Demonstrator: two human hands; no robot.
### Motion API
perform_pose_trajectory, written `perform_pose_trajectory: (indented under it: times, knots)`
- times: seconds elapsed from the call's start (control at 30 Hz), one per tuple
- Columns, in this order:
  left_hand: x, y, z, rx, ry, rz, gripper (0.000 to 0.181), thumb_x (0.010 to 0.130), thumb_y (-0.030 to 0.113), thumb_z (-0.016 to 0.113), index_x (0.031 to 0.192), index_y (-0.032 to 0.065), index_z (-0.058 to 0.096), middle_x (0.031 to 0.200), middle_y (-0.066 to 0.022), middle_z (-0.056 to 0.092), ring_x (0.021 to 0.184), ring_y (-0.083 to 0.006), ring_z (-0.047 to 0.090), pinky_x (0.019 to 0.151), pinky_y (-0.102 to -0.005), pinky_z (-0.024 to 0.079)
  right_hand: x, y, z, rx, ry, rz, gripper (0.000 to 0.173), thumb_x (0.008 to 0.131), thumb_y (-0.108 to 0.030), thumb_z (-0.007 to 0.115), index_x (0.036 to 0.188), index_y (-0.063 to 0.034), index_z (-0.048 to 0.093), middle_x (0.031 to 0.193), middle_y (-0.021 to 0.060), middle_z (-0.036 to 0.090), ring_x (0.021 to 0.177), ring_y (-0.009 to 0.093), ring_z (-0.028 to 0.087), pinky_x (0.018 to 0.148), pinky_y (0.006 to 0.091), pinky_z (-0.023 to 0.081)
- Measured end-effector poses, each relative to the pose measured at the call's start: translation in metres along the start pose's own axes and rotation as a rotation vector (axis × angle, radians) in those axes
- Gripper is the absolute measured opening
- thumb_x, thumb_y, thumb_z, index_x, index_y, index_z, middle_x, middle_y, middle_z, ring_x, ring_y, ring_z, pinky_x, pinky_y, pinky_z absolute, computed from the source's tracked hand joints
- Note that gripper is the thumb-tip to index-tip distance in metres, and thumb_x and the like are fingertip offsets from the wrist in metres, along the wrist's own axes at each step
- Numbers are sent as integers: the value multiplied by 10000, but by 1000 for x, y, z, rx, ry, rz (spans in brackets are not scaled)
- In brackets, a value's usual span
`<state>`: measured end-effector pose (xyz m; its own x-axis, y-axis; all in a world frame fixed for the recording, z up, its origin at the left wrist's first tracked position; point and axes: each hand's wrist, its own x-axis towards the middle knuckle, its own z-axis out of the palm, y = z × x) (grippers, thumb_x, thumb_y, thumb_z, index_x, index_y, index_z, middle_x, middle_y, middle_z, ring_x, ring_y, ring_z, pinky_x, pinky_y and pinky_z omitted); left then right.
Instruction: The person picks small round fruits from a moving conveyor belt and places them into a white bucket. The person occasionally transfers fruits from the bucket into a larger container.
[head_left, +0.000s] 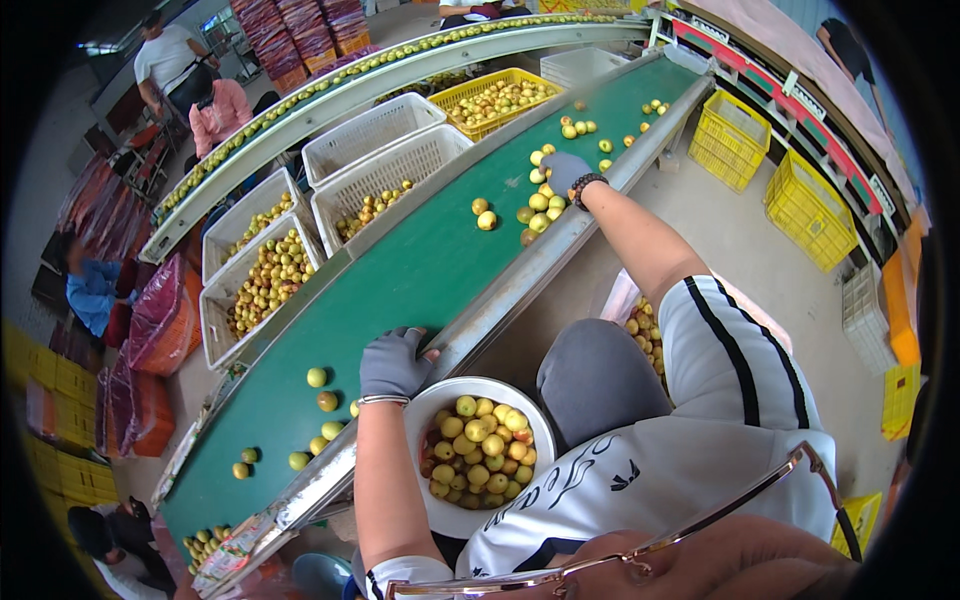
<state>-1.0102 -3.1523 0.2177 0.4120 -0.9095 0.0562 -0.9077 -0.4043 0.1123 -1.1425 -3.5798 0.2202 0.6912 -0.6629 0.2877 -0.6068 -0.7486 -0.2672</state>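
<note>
My left hand (392, 365), in a grey fingertip-less glove, is over the near edge of a green conveyor belt (420, 270). Its fingers point away from me, and what is beneath the palm is hidden. Further up the belt my right hand (568, 177), gloved in grey with a beaded bracelet at the wrist, reaches down among small round yellow-green fruits (538, 202). Its fingertips are partly hidden, so a grip cannot be made out. Below my left hand, by my lap, a white bucket (546, 427) holds many similar fruits (480, 450).
A metal rail (517, 281) edges the belt's near side. Beyond the belt stand white crates (390, 180) and a yellow crate (495, 101) with fruit. Another conveyor (375, 75) curves behind them. Yellow crates (731, 142) line the right. Several people, one in pink (219, 112), are around.
</note>
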Motion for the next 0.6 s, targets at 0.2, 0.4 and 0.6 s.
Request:
perform_pose_trajectory:
  times: [0.2, 0.4, 0.6]
  knots:
    - [0, 0, -3, -55, 18, 11, 405, 790, 394, 634, 1085, 118, 633, 1035, -113, 639, 922, -320, 611, 780, -421, 495, 23, -16, 14, -224, -551, -226, 239, 736, -96, 647, 972, -132, 665, 966, 110, 672, 910, 294, 634, 799, 361, 496]
    - [1, -2, -1, -53, 15, 3, 417, 767, 418, 650, 1073, 136, 642, 1026, -85, 640, 939, -279, 605, 807, -379, 488, 37, -4, -3, 759, -402, 39, 150, 793, -117, 549, 887, -33, 630, 822, 114, 637, 684, 156, 628, 537, 292, 488]
    - [2, -3, -3, -75, 23, 25, 405, 763, 378, 657, 1081, 128, 638, 1031, -106, 642, 935, -302, 607, 806, -397, 489, 44, 21, -21, 1414, -334, 478, 208, 887, -181, 478, 1018, -46, 568, 981, 144, 641, 762, 237, 619, 561, 295, 475]
